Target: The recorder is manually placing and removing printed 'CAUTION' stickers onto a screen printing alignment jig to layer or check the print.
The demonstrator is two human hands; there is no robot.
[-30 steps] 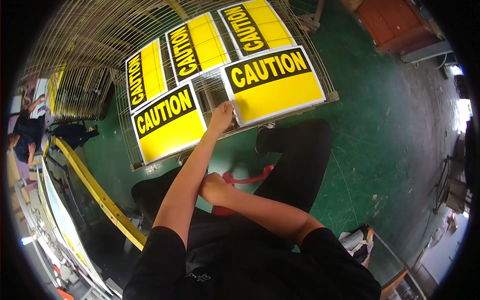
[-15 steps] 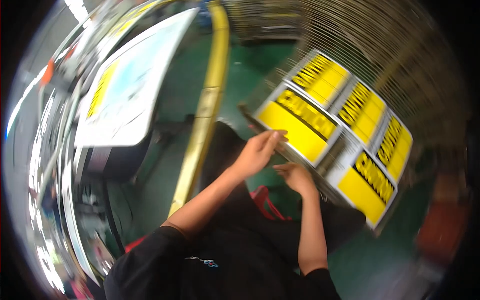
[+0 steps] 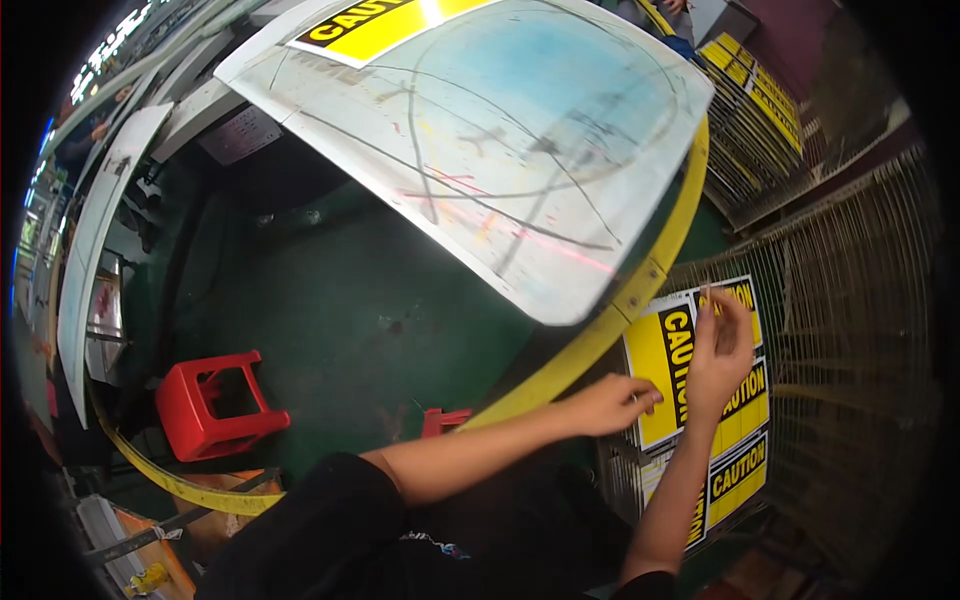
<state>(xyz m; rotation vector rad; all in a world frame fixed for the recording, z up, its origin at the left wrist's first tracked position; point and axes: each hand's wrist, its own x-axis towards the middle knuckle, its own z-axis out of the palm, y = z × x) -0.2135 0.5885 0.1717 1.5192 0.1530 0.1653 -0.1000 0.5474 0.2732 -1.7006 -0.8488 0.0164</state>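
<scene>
My left hand (image 3: 612,404) is closed, fingers curled and thumb drawn in, at the left edge of a yellow-and-black warning sign sheet (image 3: 652,345). Over the right side of that same sheet is my right hand (image 3: 724,350). Its fingers bend round toward the thumb near the sheet's far corner, and whatever may be between the fingertips is too small to make out. The sheet lies on a wire rack (image 3: 775,290) among several similar sheets, with another sign (image 3: 738,475) nearer me.
A white panel with scribbled marks (image 3: 480,160) stands ahead, beside a curved yellow rail (image 3: 570,375). On the green floor at left is a red stool (image 3: 215,405). More signs are stacked on racks (image 3: 755,110) at far right, near another person's hand (image 3: 675,5).
My view has swung left, bringing the white panel to the centre and the signs to the lower right. My right hand has moved up over the signs, beyond my left hand.
</scene>
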